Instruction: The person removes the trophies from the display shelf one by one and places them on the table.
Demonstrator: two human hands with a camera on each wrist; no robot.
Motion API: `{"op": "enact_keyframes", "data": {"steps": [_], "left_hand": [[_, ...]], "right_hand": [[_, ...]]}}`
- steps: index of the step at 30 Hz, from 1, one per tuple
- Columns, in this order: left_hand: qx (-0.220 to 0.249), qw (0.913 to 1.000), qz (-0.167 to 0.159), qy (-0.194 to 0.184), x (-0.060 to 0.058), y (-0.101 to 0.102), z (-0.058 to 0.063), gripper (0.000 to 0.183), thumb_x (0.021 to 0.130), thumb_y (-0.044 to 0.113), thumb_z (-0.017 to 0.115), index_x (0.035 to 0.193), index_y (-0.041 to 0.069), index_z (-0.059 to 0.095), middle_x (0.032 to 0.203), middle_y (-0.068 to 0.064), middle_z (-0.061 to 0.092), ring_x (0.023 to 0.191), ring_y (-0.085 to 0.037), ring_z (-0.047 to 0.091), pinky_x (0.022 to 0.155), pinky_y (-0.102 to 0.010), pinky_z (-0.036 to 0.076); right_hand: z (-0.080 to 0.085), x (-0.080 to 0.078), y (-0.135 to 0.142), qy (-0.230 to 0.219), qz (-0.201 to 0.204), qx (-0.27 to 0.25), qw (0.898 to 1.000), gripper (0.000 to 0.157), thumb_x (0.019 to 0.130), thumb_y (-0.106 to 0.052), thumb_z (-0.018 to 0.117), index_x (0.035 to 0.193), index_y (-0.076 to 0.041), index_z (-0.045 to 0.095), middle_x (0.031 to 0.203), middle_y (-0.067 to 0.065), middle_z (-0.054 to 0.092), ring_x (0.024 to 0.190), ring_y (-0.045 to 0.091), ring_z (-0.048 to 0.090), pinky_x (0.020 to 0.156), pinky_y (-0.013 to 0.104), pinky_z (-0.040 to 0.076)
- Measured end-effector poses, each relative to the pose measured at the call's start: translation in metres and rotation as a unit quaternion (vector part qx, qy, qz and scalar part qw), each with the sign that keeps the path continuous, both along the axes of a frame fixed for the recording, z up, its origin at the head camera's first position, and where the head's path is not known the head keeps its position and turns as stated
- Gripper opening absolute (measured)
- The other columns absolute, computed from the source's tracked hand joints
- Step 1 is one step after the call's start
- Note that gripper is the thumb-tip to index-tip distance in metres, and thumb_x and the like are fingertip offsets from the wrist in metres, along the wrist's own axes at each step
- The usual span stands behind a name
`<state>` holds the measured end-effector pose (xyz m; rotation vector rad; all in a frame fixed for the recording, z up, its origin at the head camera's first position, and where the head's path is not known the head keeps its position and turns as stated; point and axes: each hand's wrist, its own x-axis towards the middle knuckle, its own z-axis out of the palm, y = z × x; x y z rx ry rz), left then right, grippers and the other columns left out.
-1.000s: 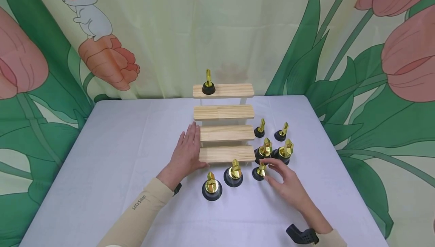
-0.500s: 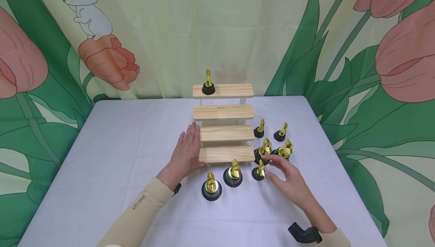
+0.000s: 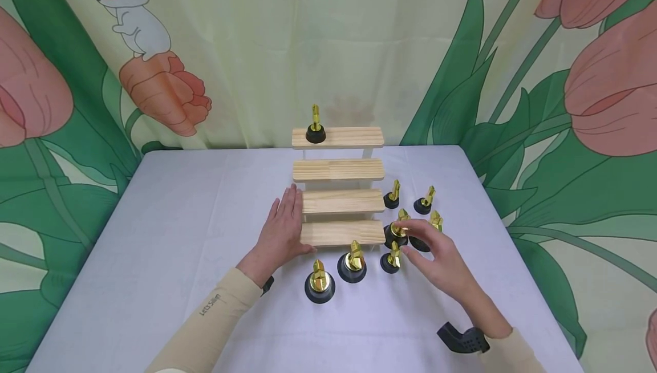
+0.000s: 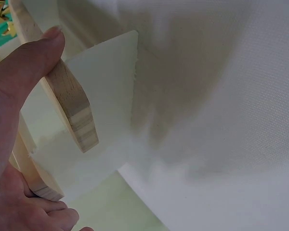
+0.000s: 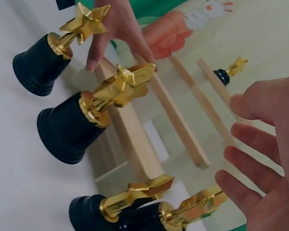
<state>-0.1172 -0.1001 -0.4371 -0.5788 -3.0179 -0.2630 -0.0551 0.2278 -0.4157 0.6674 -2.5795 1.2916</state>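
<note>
A stepped wooden display rack (image 3: pixel 343 202) stands on the table, with one star trophy (image 3: pixel 315 126) on its top board. My left hand (image 3: pixel 281 230) lies along the rack's left end, fingers straight; in the left wrist view its thumb (image 4: pixel 48 48) rests on a board. To the right of the rack my right hand (image 3: pixel 436 256) hovers among gold star trophies on black bases, thumb and forefinger apart. It is nearest a small trophy (image 3: pixel 391 259) and a larger trophy (image 3: pixel 396 233). In the right wrist view its fingers (image 5: pixel 253 166) are spread and hold nothing.
Two larger trophies stand in front of the rack, a left one (image 3: pixel 320 283) and a right one (image 3: pixel 352 263). Behind the right hand are two small trophies and a partly hidden larger trophy (image 3: pixel 420 243). A printed curtain (image 3: pixel 246 76) hangs behind the white-covered table (image 3: pixel 169 236).
My right hand has moved slightly up and away from the small front trophy, towards the larger trophies behind it. My left hand stays against the rack. The trophies stand where they were.
</note>
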Motion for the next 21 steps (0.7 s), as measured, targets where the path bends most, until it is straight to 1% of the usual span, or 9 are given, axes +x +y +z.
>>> {"op": "enact_keyframes", "data": {"steps": [2,6,8,11,16,18,21], "left_hand": [[0.000,1.0000,0.000,0.000,0.000,0.000,0.000,0.141,0.059,0.055,0.091,0.154,-0.011,0.010,0.163,-0.029,0.011,0.153,-0.038,0.017,0.123,-0.053,0.023],[0.003,1.0000,0.001,-0.001,0.000,0.000,-0.001,0.141,0.059,0.054,0.091,0.154,-0.011,0.010,0.163,-0.029,0.011,0.153,-0.037,0.017,0.123,-0.052,0.023],[0.004,1.0000,0.002,-0.003,0.000,0.000,-0.001,0.141,0.059,0.054,0.092,0.154,-0.010,0.010,0.163,-0.028,0.011,0.153,-0.037,0.017,0.123,-0.052,0.022],[0.002,1.0000,0.005,-0.005,-0.001,0.000,-0.001,0.141,0.058,0.054,0.092,0.154,-0.010,0.010,0.163,-0.028,0.011,0.153,-0.037,0.017,0.123,-0.052,0.022],[0.000,0.9999,0.006,-0.010,-0.002,0.001,-0.001,0.142,0.059,0.055,0.091,0.155,-0.010,0.008,0.164,-0.028,0.010,0.153,-0.036,0.016,0.124,-0.051,0.021],[0.001,0.9999,0.006,-0.012,-0.002,0.001,-0.001,0.142,0.059,0.054,0.091,0.155,-0.010,0.008,0.164,-0.028,0.009,0.153,-0.036,0.016,0.124,-0.051,0.021],[0.002,0.9999,0.005,-0.009,-0.002,0.001,-0.001,0.141,0.059,0.054,0.091,0.154,-0.010,0.009,0.164,-0.028,0.010,0.153,-0.037,0.016,0.124,-0.051,0.021]], "right_hand": [[0.003,-0.004,-0.001,0.009,0.007,-0.003,1.000,0.049,0.087,0.003,0.071,0.132,-0.010,0.058,0.130,0.008,0.064,0.122,0.004,0.057,0.101,0.013,0.046],[0.010,-0.010,-0.003,0.027,0.010,-0.004,1.000,0.049,0.086,0.002,0.072,0.131,-0.013,0.059,0.129,0.005,0.064,0.120,0.008,0.059,0.100,0.013,0.047],[0.014,-0.013,-0.004,0.030,0.011,-0.007,0.999,0.050,0.086,0.002,0.072,0.131,-0.014,0.059,0.128,0.004,0.064,0.119,0.011,0.060,0.099,0.014,0.048],[0.020,-0.018,-0.006,0.033,0.015,-0.006,0.999,0.050,0.086,0.002,0.073,0.131,-0.015,0.059,0.128,0.003,0.064,0.118,0.010,0.060,0.098,0.013,0.048],[0.029,-0.029,-0.009,0.041,0.021,-0.004,0.999,0.051,0.085,0.002,0.074,0.131,-0.013,0.059,0.128,0.004,0.064,0.119,0.012,0.059,0.099,0.016,0.050],[0.033,-0.034,-0.010,0.043,0.025,-0.004,0.999,0.049,0.086,0.002,0.073,0.131,-0.011,0.058,0.128,0.006,0.064,0.120,0.012,0.059,0.100,0.017,0.050],[0.039,-0.040,-0.011,0.043,0.029,-0.004,0.999,0.047,0.087,0.002,0.070,0.131,-0.008,0.058,0.128,0.009,0.063,0.120,0.008,0.058,0.101,0.019,0.050]]}}
